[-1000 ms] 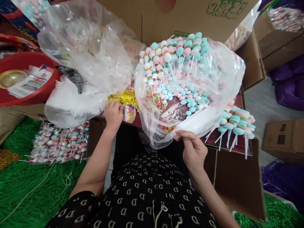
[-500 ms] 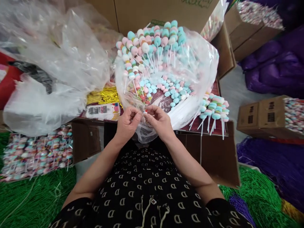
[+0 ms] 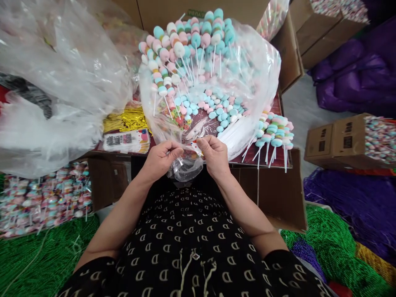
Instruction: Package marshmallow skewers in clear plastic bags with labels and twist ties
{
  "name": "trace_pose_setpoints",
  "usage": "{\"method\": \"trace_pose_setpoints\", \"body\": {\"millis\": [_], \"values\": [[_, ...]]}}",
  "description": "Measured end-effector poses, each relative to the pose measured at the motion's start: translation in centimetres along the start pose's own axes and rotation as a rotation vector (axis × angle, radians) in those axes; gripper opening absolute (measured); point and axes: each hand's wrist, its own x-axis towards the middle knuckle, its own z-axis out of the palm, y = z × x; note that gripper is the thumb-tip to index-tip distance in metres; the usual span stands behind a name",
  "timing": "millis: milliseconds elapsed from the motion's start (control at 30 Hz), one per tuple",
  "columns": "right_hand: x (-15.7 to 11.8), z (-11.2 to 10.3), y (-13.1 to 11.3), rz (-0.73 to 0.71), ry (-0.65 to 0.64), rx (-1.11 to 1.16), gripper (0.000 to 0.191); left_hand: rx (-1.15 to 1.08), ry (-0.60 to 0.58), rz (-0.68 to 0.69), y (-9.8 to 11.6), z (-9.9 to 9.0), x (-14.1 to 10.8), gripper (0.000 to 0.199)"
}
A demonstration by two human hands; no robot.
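At the gathered neck of a large clear plastic bag [image 3: 185,168], both bare hands meet, almost touching. The left hand [image 3: 159,161] pinches the bunched plastic narrowly between thumb and fingers. The right hand [image 3: 214,156] also holds a narrow pinch, its fingertips [image 3: 200,142] on the same neck, right beside a small red-and-white paper tag [image 3: 196,147]; whether the tag is gripped or only lies against the plastic, I cannot tell. Inside the bag, round pastel pink, blue and white candies on white sticks [image 3: 188,45] fill the bulge above the hands. Beyond the bag's left side lie a bunch of gold foil twist ties [image 3: 125,120] and a white printed card [image 3: 126,141]. Just right of the bag, loose candy skewers [image 3: 274,134] rest on a dark red board [image 3: 258,160]. Well left of the bag, a crumpled second clear plastic bag [image 3: 62,74] hangs above a heap of wrapped candy skewers [image 3: 46,194]. Well right of the bag, a brown cardboard carton [image 3: 335,142] holds more skewers, above purple bead strands [image 3: 340,194].
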Motion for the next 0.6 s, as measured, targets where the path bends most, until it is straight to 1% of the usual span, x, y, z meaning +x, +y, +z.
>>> {"method": "trace_pose_setpoints", "body": {"millis": [100,167,267,333,367,433,500,533,600], "values": [[-0.3,0.1,0.6,-0.009,0.045,-0.059,0.063,0.049,0.026,0.009,0.2,0.6,-0.2,0.039],[-0.5,0.0,0.9,0.004,0.035,-0.045,0.064,0.056,0.03,-0.001,0.2,0.8,-0.2,0.046],[-0.7,-0.3,0.7,0.066,-0.095,0.076,0.053,0.014,0.034,-0.043,0.0,0.9,-0.3,0.052],[-0.7,-0.6,0.5,0.103,-0.152,0.134,0.049,-0.069,0.007,-0.092,-0.2,0.9,-0.2,0.051],[-0.7,-0.7,0.4,0.111,-0.15,0.137,0.048,-0.127,-0.037,-0.125,-0.3,1.0,-0.2,0.049],[-0.9,-0.9,0.5,0.107,-0.093,0.112,0.048,-0.232,-0.156,-0.193,-0.3,1.1,-0.2,0.045],[-1.1,-1.1,0.8,0.095,-0.037,0.068,0.05,-0.262,-0.236,-0.231,-0.2,1.1,-0.2,0.042],[-1.2,-1.2,0.9,0.092,-0.019,0.046,0.052,-0.241,-0.242,-0.228,-0.1,1.1,-0.2,0.04],[-1.4,-1.3,1.0,0.087,-0.008,0.025,0.056,-0.158,-0.211,-0.18,0.1,1.0,-0.2,0.04]]}}
